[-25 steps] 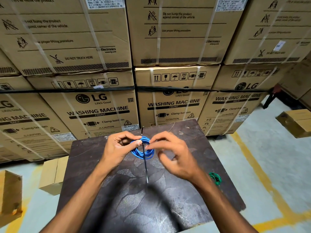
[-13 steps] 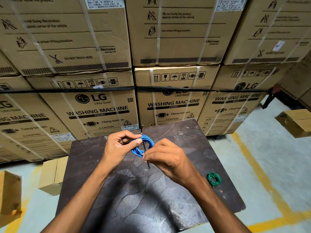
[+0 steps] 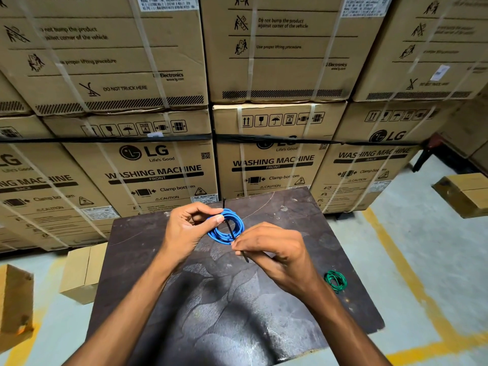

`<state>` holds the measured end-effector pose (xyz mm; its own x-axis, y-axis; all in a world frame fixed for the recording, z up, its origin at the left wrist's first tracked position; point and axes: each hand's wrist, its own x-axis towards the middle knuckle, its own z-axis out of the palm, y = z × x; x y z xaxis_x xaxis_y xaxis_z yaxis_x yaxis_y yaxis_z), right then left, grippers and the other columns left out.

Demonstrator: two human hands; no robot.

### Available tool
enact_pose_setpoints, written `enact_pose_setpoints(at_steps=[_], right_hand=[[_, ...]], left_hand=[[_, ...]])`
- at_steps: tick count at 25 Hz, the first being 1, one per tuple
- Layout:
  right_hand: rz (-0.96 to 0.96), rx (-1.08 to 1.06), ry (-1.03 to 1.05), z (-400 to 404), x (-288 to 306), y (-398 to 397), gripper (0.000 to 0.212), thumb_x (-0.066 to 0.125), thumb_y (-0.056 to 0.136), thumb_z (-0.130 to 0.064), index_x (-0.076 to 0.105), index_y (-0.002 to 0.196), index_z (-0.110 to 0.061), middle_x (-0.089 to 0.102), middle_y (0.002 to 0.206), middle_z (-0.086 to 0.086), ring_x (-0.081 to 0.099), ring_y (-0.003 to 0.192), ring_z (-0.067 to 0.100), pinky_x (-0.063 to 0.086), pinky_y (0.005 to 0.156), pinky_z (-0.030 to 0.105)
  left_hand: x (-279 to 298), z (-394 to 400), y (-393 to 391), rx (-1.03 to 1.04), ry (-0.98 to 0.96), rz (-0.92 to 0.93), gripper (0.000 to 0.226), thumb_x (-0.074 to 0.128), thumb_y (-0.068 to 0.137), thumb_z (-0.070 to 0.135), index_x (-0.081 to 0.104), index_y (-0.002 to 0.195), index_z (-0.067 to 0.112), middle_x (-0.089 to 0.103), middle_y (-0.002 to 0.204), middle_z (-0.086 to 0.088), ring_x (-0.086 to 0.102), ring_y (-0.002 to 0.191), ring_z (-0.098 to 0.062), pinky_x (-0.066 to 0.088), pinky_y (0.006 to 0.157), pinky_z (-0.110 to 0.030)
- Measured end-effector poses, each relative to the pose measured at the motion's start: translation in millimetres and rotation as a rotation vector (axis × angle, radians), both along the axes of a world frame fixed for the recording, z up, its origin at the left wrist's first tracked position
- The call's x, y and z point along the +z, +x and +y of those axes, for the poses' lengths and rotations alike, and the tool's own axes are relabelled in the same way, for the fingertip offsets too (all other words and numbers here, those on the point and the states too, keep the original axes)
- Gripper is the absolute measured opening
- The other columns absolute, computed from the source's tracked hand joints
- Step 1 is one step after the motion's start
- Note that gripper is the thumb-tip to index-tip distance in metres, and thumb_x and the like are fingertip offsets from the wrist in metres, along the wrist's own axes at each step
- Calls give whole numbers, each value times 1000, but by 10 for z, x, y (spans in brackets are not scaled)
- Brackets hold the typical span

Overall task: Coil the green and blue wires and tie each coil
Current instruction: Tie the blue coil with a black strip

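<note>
A blue wire coil [image 3: 221,234] is held above the dark table [image 3: 237,313]. My left hand [image 3: 188,228] grips its left side, thumb pressed on the loops. A thin black tie [image 3: 230,228] crosses the coil, its top end sticking up past the coil. My right hand [image 3: 274,253] pinches the lower part of the tie just below the coil, with a short tail poking out under the fingers. The green wire coil [image 3: 336,280] lies on the table to the right of my right wrist, apart from both hands.
Stacked cardboard washing machine boxes [image 3: 272,165] stand right behind the table. Small cardboard boxes sit on the floor at left [image 3: 83,273] and far left [image 3: 14,299], another at right [image 3: 464,192]. Yellow floor lines [image 3: 412,281] run to the right.
My right hand has dropped from in front of the coil to just below it, sliding down the black tie. The left hand keeps the blue coil almost still.
</note>
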<state>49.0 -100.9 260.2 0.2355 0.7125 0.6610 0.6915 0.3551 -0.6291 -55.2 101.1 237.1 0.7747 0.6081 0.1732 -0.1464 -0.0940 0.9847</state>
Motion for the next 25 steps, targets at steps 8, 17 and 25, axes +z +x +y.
enact_pose_setpoints(at_steps=[8, 17, 25], right_hand=[[431, -71, -52, 7, 172, -75, 15, 78, 86, 5, 81, 98, -3, 80, 90, 6, 77, 83, 20, 60, 80, 34], [1047, -247, -214, 323, 337, 74, 13, 72, 92, 1, 67, 104, 4, 68, 67, 19, 56, 47, 18, 48, 48, 25], [1071, -142, -384, 228, 366, 168, 10, 70, 91, 5, 69, 101, 7, 71, 74, 19, 64, 54, 19, 52, 51, 24]], left_hand=[[16, -19, -14, -9, 33, -18, 22, 76, 79, -13, 77, 84, 8, 81, 87, -1, 73, 76, -6, 56, 69, -17], [28, -90, -63, -99, 172, -8, 14, 84, 74, 12, 80, 85, 19, 81, 91, -3, 74, 81, -11, 59, 79, -25], [58, -53, -111, -107, 297, 21, 16, 86, 75, 24, 80, 89, 21, 80, 86, -1, 74, 80, -19, 60, 77, -41]])
